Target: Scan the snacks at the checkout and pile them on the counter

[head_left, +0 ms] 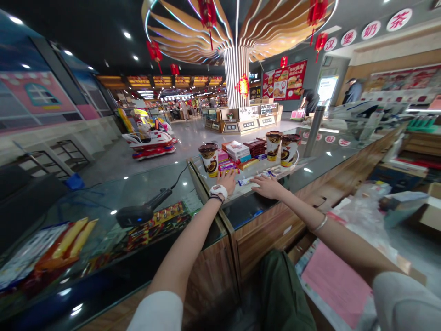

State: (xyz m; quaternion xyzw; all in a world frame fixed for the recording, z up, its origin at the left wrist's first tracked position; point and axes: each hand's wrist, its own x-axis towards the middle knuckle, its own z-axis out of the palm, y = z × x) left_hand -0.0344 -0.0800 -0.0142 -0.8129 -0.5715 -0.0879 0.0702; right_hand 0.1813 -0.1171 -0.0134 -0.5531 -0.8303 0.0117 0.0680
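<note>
My left hand (227,182), with a white watch on the wrist, lies on the glass counter (237,197), fingers stretched over the near edge of a row of small candy packs (225,164). Its fingertips reach a red-and-yellow wrapper; whether they touch it I cannot tell. Just to the right, my right hand (268,187) has its fingers extended beside a blue-and-white wrapped bar (245,181). Neither hand visibly holds anything. Behind them stand a brown-lidded Dove cup (209,161) on the left, and two similar cups (273,147) on the right. Chocolate boxes (236,150) are stacked between.
A black handheld scanner (143,209) with a cable rests on the left counter, near yellow snack packs (74,241). A metal post (314,131) rises behind the right-hand cups. Below right are a pink sheet (336,280), plastic bags (361,220) and an open cardboard box (432,207).
</note>
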